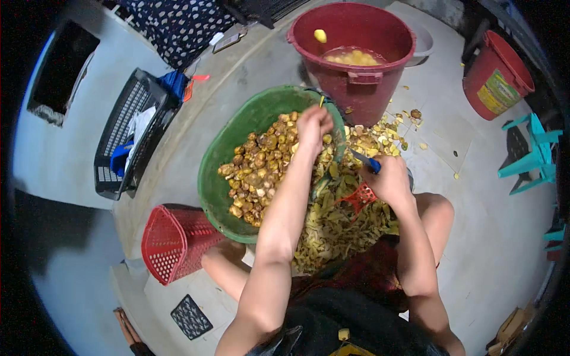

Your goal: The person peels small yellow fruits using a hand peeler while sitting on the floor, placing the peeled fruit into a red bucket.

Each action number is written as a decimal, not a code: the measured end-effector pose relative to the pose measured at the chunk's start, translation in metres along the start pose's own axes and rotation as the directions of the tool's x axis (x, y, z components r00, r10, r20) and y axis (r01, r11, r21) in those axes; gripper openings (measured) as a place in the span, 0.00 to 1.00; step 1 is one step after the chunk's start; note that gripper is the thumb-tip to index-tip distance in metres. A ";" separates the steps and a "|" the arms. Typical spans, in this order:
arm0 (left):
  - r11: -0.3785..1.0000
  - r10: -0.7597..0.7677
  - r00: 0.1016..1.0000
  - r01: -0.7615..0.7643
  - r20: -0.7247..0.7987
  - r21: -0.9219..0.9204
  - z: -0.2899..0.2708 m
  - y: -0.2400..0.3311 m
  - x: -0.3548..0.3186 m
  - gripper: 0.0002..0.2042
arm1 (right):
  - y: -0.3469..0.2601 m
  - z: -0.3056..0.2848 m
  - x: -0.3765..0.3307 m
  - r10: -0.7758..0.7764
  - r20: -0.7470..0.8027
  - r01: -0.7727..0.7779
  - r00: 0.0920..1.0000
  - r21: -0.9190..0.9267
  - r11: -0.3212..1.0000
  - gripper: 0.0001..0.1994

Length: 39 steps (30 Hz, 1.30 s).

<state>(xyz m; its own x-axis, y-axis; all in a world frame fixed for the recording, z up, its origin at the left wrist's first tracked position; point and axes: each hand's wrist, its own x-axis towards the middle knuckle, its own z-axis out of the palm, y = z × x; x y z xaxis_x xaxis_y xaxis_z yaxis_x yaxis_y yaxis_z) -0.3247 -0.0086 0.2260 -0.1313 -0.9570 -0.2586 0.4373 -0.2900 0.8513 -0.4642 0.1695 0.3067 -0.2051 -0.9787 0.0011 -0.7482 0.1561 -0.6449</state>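
My left hand [314, 127] is raised over the right side of a green basin [215, 148], its fingers somewhat blurred and seemingly apart, with nothing visible in them. Small knobbly brown-and-yellow tubers [261, 157] fill much of the basin. A peeled yellow piece [320, 36] shows inside the mouth of a big red bucket [356, 89], above more pale pieces [354, 57] in liquid. To the right, my right hand [390, 178] is closed around the blue handle of a knife [369, 162], blade pointing up and left. Yellow-green peelings [332, 240] lie heaped below both hands.
A red perforated basket [172, 246] lies tipped at left, near a black crate [127, 127] holding cloths. Scraps [380, 139] litter the floor by the bucket. Another red bucket [496, 77] and turquoise stools [531, 154] stand at right. A red netted piece [358, 199] rests on the peelings.
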 end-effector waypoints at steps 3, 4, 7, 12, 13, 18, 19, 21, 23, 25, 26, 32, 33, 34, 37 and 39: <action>0.941 0.037 0.978 0.034 -0.203 0.336 -0.133 -0.076 -0.003 0.20 | -0.013 0.012 0.005 0.029 0.098 -0.027 0.995 -0.019 0.999 0.11; 0.767 0.047 0.960 0.142 -0.276 0.625 -0.126 -0.091 -0.016 0.17 | 0.007 0.013 0.006 0.094 0.096 -0.084 0.991 -0.101 0.991 0.11; 0.542 0.296 0.848 0.230 -0.439 0.809 -0.225 -0.116 -0.021 0.11 | 0.002 0.023 0.007 0.107 0.222 -0.051 0.969 -0.244 0.969 0.12; 0.340 0.301 0.837 0.353 -0.457 0.872 -0.273 -0.099 0.017 0.14 | 0.003 0.030 0.009 0.090 0.181 -0.060 0.979 -0.167 0.984 0.10; 0.261 0.369 0.819 0.362 -0.439 0.895 -0.310 -0.081 0.018 0.19 | -0.005 0.037 0.011 0.053 0.228 -0.021 0.972 -0.141 0.990 0.10; 0.080 0.357 0.911 0.190 -0.206 0.979 -0.338 -0.080 0.066 0.33 | 0.004 0.067 0.020 -0.002 0.228 0.052 0.974 -0.216 0.975 0.13; 0.083 0.353 0.910 0.199 -0.216 0.976 -0.337 -0.079 0.073 0.33 | 0.003 0.069 0.025 -0.002 0.239 0.055 0.971 -0.217 0.975 0.13; 0.194 0.284 0.924 0.207 -0.257 0.959 -0.343 -0.082 0.081 0.34 | -0.006 0.068 0.031 0.086 0.384 0.040 0.919 -0.308 0.951 0.14; 0.088 0.374 0.905 0.185 -0.205 0.979 -0.367 -0.083 0.083 0.32 | -0.004 0.076 0.033 0.093 0.420 0.041 0.903 -0.300 0.953 0.15; 0.121 0.384 0.903 0.159 -0.194 0.980 -0.359 -0.080 0.090 0.31 | -0.006 0.078 0.033 0.181 0.464 -0.001 0.867 -0.363 0.932 0.17; 0.336 0.199 0.880 0.352 -0.431 0.874 -0.353 -0.081 0.090 0.28 | -0.005 0.079 0.030 0.190 0.462 -0.008 0.866 -0.368 0.930 0.17; 0.981 -0.161 0.958 0.129 -0.236 -0.146 -0.332 -0.078 0.028 0.11 | 0.006 0.080 0.014 0.013 0.312 0.030 0.950 -0.132 0.991 0.17; 0.975 -0.142 0.981 0.115 -0.134 -0.191 -0.295 -0.073 0.017 0.12 | 0.007 0.073 0.011 -0.001 0.292 0.035 0.956 -0.112 0.993 0.17; 0.961 -0.148 0.982 0.114 -0.121 -0.251 -0.287 -0.072 0.001 0.13 | -0.006 0.070 0.016 0.019 0.330 0.018 0.944 -0.109 0.994 0.14; 0.938 -0.142 0.985 0.102 -0.098 -0.331 -0.272 -0.070 -0.047 0.15 | -0.010 0.066 0.012 -0.017 0.424 0.126 0.906 -0.231 0.965 0.12; 0.942 -0.167 0.986 0.151 -0.028 -0.299 -0.255 -0.066 -0.079 0.13 | -0.010 0.064 0.007 -0.026 0.450 0.166 0.893 -0.273 0.947 0.14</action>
<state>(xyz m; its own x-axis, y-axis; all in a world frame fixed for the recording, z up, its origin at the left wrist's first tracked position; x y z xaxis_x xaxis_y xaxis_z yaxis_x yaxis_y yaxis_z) -0.1162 0.0871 0.0734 -0.1774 -0.8947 -0.4098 0.6584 -0.4174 0.6263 -0.4176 0.1531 0.2643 0.1205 -0.9376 -0.3261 -0.9154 0.0221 -0.4018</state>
